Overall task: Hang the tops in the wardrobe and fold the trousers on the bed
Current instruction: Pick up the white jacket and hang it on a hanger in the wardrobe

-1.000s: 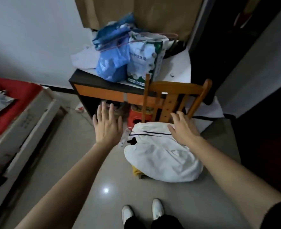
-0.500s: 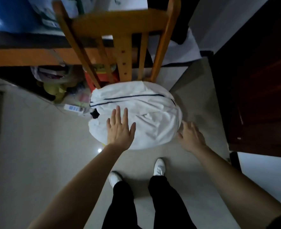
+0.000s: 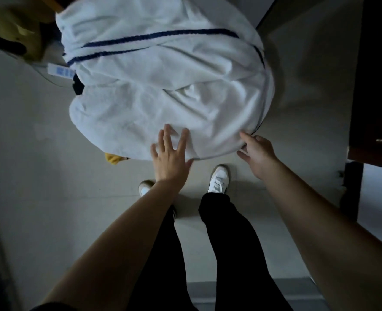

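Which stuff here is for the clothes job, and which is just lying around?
For the job: white navy-striped garment, left hand on it, right hand at its edge, perhaps yellow cloth beneath.
Lying about: blue-and-white label, dark wooden furniture.

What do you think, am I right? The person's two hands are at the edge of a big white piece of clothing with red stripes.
Not quite. The stripes on the white garment are dark blue, not red; the head view shows it. The rest holds: the left hand and the right hand are both at its near edge.
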Demonstrator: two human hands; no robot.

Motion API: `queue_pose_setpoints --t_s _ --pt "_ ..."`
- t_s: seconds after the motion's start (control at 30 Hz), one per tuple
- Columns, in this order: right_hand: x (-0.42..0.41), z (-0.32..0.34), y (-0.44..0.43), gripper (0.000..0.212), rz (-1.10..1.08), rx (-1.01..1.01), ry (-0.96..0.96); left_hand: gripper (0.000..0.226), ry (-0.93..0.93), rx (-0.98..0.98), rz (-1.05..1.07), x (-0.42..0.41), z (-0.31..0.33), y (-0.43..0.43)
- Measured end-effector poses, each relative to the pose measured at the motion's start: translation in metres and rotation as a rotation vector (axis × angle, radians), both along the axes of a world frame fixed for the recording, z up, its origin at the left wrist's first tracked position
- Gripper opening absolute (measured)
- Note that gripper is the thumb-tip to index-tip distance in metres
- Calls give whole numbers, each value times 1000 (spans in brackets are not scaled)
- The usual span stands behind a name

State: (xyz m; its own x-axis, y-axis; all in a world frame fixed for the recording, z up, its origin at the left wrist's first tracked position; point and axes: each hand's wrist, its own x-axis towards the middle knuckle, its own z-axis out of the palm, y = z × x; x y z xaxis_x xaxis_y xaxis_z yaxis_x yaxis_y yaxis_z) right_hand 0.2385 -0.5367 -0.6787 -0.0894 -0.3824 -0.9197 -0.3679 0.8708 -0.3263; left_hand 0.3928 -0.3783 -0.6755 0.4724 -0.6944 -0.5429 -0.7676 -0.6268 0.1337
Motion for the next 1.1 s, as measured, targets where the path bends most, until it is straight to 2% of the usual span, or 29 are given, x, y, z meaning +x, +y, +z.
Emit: queue_pose_setpoints --t_s 0.07,0.1,0.13,0.23,0.37,0.43,0.5,0.53,0.57,0.67,0.77,0.93,1.03,1.1 --pt "-2 1 -3 22 -64 0 -17 38 -17 -178 77 5 1 -1" --pt "-2 5 -5 12 -80 12 -36 26 -20 -244 113 7 4 -2" --pt "-1 12 -7 6 -87 12 -49 20 -17 -287 142 9 8 -4" --pt "3 31 -15 17 -93 -59 -41 8 -54 -373 228 20 27 -13" --pt "17 47 -19 7 -202 -107 16 18 -76 -518 354 48 56 -24" --pt "25 50 -20 30 -253 -101 58 22 -78 -589 356 61 67 -24" --pt "30 50 -17 64 -239 -85 131 26 -78 -646 420 72 74 -20" --pt "31 49 -13 75 -229 -67 130 28 -74 -672 473 77 76 -16" --pt "32 48 -9 77 -223 -50 81 30 -70 -689 524 81 78 -9" --pt "33 53 3 43 -197 -43 -153 30 -87 -665 639 91 80 12" --pt "38 59 9 27 -90 -151 -193 32 -152 -561 743 109 79 26" --pt "70 83 17 10 237 -403 -248 36 -260 -464 826 152 84 23" --pt "84 93 33 8 462 -389 -411 39 -274 -395 857 169 86 24" --pt "83 93 43 13 679 -372 -399 40 -279 -342 873 179 83 28"
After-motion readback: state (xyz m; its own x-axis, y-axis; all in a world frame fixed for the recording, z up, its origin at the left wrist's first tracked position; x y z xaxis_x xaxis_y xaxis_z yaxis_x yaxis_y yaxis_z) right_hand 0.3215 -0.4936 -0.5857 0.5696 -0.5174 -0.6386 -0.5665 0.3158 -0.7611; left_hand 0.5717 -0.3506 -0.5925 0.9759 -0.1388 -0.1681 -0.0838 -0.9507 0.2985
